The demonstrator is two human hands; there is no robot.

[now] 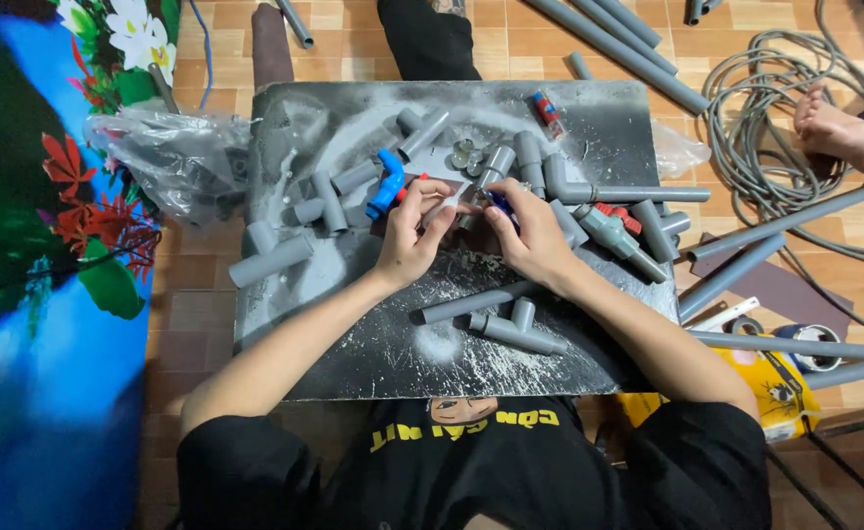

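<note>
Two hands work a small pipe fitting over a dusty board on the floor.

The left hand and right hand meet at a small grey fitting near the middle of the dark surface, fingers of both closed narrowly around it; a blue part shows under the right fingers. A blue valve lies just beside the left hand, loose grey elbows around. The fitting could slip from that pinched hold and roll off among the scattered pieces, since the dusty board gives little grip.
</note>
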